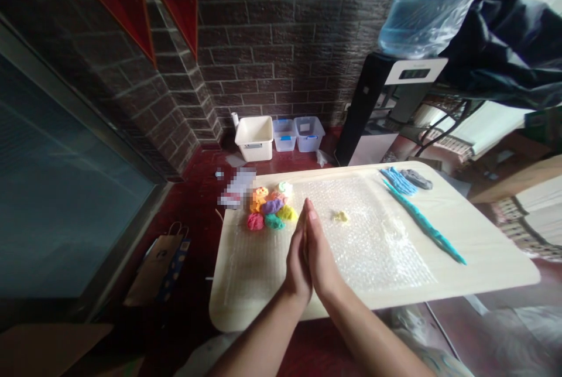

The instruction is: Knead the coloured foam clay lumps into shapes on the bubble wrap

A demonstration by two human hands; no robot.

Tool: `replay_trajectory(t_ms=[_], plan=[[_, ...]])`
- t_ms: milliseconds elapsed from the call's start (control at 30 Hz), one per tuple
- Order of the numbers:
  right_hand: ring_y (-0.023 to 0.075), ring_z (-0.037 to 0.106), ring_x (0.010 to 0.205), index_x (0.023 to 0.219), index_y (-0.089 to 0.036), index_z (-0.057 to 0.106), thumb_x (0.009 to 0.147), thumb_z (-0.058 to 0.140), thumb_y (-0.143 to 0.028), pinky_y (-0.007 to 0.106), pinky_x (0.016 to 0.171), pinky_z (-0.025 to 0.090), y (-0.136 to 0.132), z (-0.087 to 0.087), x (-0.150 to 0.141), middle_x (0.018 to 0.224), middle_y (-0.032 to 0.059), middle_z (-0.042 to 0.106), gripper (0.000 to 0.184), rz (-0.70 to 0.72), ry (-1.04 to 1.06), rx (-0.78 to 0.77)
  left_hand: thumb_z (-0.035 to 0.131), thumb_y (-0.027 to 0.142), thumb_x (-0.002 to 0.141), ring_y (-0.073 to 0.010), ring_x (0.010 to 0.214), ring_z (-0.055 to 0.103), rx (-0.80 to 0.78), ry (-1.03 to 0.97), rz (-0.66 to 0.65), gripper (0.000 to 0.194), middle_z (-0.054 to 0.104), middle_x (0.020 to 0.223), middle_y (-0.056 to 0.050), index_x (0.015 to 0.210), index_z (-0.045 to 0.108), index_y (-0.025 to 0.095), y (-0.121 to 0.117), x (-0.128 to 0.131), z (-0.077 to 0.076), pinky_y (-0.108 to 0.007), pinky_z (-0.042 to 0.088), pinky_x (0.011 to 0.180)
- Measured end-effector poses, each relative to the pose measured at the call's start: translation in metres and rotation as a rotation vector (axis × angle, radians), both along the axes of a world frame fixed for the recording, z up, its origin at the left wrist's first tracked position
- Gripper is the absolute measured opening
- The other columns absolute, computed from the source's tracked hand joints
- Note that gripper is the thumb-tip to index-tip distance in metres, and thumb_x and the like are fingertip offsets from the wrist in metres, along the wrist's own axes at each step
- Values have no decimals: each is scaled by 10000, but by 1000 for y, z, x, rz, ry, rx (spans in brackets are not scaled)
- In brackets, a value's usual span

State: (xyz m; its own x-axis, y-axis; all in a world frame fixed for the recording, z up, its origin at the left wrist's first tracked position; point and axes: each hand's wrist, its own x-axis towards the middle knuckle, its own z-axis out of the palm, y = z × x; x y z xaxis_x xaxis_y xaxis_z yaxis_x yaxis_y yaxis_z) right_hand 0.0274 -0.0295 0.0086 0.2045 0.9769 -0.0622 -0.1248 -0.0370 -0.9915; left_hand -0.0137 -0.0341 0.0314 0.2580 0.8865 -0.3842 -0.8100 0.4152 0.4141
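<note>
Palm against palm, my left hand (pixel 297 263) and my right hand (pixel 321 254) are pressed together above the table, fingers straight and pointing away from me. Whatever lies between the palms is hidden. To the right of my hands, a small pale yellow lump of what looks like modelling clay (pixel 341 216) rests on a sheet of bubble wrap (pixel 364 254). On the left sits a cluster of coloured clay lumps, among them a red one (pixel 255 222), a green one (pixel 274 222), a purple one (pixel 272 206) and a yellow one (pixel 288 213).
At the table's (pixel 492 248) right lie a long teal roll (pixel 424 222), blue strands (pixel 398 181) and a grey piece (pixel 417 179). Behind it stand a white basket (pixel 256 146), clear bins (pixel 309 137) and a water dispenser (pixel 369 113). A paper bag (pixel 153 266) stands on the floor at left.
</note>
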Motion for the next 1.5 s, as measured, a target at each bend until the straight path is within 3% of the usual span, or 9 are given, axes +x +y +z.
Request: replay_trajectory(t_ms=[133,400,467,600,767,1000,1167,1300,1500], plan=[[329,339,1621,1677,-241,390,1025,388,-746,580,1294,343,6,19,24,1732,86,405,825,-28,125,-84,488,454,1038,-304,1537,481,-47,-122,89,596,631,1536,-157,1525,582,123,5,0,11,-395,445,1237],[331,370,1586,1558,-207,536,1007,538,-594,589,1323,208,4,55,68,1671,149,472,673,-264,-502,284,508,664,982,-361,1476,544,-3,-105,-64,687,703,1417,-208,1293,743,99,16,-25,23,-484,436,1231],[294,259,1644,1629,-248,445,1042,439,-626,569,1349,136,-1,51,56,1751,99,357,698,-304,-445,222,481,607,1003,-332,1509,512,90,31,70,621,670,1477,-167,1326,742,145,12,-17,16,-471,417,1247],[308,152,1678,1676,-193,391,1001,452,-727,567,1365,66,-11,29,18,1794,72,236,862,12,-284,13,424,342,994,-304,1638,283,111,305,93,514,616,1524,-132,1395,711,200,2,-2,-5,-566,465,1156],[256,94,1687,1705,-231,326,1016,434,-745,519,1374,8,-15,13,8,1800,17,181,867,33,-235,20,563,290,929,-158,1681,51,90,301,114,452,582,1584,-15,1351,721,305,-5,2,-19,-406,380,1295],[305,199,1668,1712,-248,304,1026,372,-744,594,1343,172,5,18,47,1797,62,223,849,-2,29,-93,532,482,977,-364,1548,455,23,6,-4,529,652,1500,-174,1315,731,127,9,4,4,-492,484,1217],[275,168,1676,1695,-288,329,1046,412,-658,555,1353,84,9,24,64,1803,31,238,751,-282,-276,102,541,589,969,-321,1533,481,41,-143,90,643,628,1534,-169,1380,695,119,26,-15,13,-405,490,1199],[283,94,1688,1710,-221,305,1038,364,-688,535,1362,45,1,10,26,1812,56,178,821,-38,-417,8,593,493,942,-268,1584,410,-26,-146,-27,568,617,1557,-69,1459,650,264,20,-7,-5,-408,501,1200],[276,51,1691,1728,-208,243,1042,363,-717,520,1366,14,-8,-2,12,1819,72,144,863,65,-402,13,572,454,964,-264,1540,473,-21,-83,-62,497,627,1542,-75,1384,705,224,6,0,-14,-349,508,1180]])
